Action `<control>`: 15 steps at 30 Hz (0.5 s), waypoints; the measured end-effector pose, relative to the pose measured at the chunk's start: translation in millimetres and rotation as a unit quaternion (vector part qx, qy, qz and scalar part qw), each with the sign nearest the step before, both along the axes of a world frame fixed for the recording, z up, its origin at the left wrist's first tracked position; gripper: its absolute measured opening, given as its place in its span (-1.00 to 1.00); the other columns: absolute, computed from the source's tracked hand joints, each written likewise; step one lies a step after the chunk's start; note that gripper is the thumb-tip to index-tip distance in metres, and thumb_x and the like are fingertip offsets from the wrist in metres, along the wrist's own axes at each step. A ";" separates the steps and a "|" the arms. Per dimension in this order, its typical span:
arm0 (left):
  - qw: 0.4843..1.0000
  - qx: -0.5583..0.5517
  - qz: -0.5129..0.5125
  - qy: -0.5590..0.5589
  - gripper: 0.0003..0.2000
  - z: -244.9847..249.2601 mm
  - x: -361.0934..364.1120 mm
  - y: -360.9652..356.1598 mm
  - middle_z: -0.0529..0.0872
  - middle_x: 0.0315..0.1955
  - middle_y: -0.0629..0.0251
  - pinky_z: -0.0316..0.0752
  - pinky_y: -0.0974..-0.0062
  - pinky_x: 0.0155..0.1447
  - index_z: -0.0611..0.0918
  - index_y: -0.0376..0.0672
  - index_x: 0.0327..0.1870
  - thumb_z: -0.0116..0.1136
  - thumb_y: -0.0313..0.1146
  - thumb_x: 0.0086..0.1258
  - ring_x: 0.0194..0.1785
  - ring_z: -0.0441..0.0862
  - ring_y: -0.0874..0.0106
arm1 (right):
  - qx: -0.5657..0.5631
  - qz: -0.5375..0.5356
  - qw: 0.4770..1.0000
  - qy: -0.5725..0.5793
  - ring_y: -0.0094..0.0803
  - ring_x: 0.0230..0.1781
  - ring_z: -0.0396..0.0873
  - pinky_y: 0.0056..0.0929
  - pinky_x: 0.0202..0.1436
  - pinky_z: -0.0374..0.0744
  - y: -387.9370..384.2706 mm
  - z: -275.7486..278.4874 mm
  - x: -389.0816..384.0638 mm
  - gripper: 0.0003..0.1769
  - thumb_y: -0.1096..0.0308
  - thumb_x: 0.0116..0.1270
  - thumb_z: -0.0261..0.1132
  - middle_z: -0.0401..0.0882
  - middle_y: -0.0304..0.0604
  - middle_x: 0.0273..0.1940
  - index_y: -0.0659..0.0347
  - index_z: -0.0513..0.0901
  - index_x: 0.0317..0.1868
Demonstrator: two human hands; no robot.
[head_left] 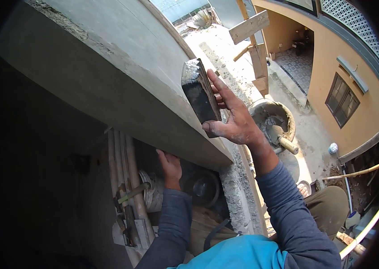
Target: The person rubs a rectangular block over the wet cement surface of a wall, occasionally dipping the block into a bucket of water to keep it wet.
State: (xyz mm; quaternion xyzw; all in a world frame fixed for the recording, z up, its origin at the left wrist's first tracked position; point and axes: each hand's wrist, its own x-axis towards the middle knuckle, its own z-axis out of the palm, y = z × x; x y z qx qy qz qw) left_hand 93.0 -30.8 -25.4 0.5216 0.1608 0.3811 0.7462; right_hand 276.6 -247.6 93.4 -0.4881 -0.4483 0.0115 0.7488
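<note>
My right hand (pixel 238 120) grips a dark rectangular block (pixel 198 97) with a pale, shiny smear at its upper end. Thumb and fingers press on its sides, and the block overlaps the edge of the grey plastered wall (pixel 153 54). Below, my left hand (pixel 169 167) reaches up with its fingers stretched out, the tips right at the lower edge of the wall's shaded face (pixel 122 107). Nothing shows in that hand. Just right of my right wrist stands a bucket (pixel 291 123) of wet mortar, with a trowel (pixel 286 142) resting in it.
Bamboo poles (pixel 131 175) run beside my left arm, near a hammer-like tool (pixel 133 193) and a second bucket (pixel 218 188). A rough concrete ledge (pixel 238 197) lies between my arms. Upright boards (pixel 257 58) stand ahead; an orange building (pixel 360 58) is at right.
</note>
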 end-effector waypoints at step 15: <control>0.989 0.134 -0.058 0.031 -0.09 48.0 -21.1 2.9 0.36 0.40 0.16 0.09 0.25 0.47 0.24 -0.21 0.49 -0.36 0.46 0.42 0.45 0.25 0.24 | -0.129 0.073 0.987 -0.060 -0.18 0.05 0.49 -0.27 0.26 0.39 32.4 5.0 8.0 -0.05 -0.01 0.24 0.39 0.53 -0.02 -0.03 -0.04 0.16 0.57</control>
